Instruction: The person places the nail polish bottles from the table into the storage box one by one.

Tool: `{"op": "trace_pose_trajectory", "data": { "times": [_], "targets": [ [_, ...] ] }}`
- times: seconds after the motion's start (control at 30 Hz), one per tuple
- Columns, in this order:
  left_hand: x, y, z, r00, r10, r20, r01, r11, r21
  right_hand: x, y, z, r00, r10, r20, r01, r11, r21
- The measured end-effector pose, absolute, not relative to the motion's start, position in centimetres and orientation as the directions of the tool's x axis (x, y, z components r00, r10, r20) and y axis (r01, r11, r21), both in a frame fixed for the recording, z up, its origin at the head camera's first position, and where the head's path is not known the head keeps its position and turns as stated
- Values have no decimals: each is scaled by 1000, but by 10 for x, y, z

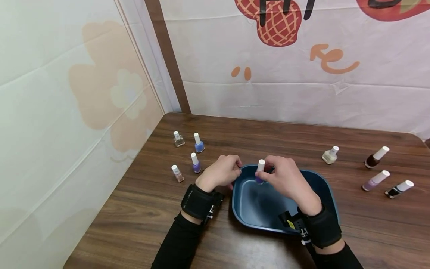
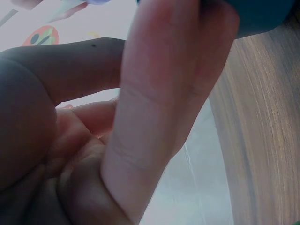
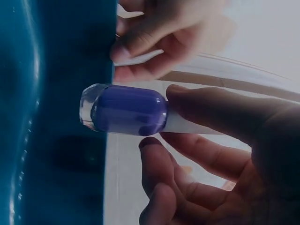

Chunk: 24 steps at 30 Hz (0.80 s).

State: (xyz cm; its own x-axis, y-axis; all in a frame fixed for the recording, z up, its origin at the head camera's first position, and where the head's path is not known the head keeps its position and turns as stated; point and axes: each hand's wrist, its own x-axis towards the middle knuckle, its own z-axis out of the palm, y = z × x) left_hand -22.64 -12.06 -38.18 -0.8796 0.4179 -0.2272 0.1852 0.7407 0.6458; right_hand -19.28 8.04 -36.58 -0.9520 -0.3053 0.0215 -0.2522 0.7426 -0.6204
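Note:
A rounded blue plastic tray (image 1: pixel 256 203) stands on the table in the head view. My left hand (image 1: pixel 220 172) grips its far left corner, thumb at the rim and fingers on the outside. My right hand (image 1: pixel 285 177) pinches the white cap of a purple nail polish bottle (image 3: pixel 131 110) between thumb and fingers. The bottle hangs upright, cap up, just inside the tray's far left part. Up close in the left wrist view, the left fingers (image 2: pixel 150 93) reach to the tray's blue wall (image 2: pixel 265 16).
Left of the tray stand a clear bottle (image 1: pixel 179 140), a blue one (image 1: pixel 199 145), a purple one (image 1: pixel 196 166) and a pinkish one (image 1: pixel 178 175). Rightward are white (image 1: pixel 330 156), dark brown (image 1: pixel 373 160), lilac (image 1: pixel 371 184) and black (image 1: pixel 394 191) bottles. Printed cloth (image 1: pixel 285 93) hangs behind the table.

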Motion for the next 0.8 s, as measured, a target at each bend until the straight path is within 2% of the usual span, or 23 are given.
{"op": "trace_pose_trajectory", "data": {
  "times": [0.43,0.8],
  "targets": [
    [-226,-120,-384,-875,419,-242,176,742,647,-196,65,-381,-948,-318,-25,-232,743,-628],
    [-228,-120,-381,-872,424,-245,180,743,645,-197,57,-386,-957,-288,-30,-221,795,-565]
  ]
}}
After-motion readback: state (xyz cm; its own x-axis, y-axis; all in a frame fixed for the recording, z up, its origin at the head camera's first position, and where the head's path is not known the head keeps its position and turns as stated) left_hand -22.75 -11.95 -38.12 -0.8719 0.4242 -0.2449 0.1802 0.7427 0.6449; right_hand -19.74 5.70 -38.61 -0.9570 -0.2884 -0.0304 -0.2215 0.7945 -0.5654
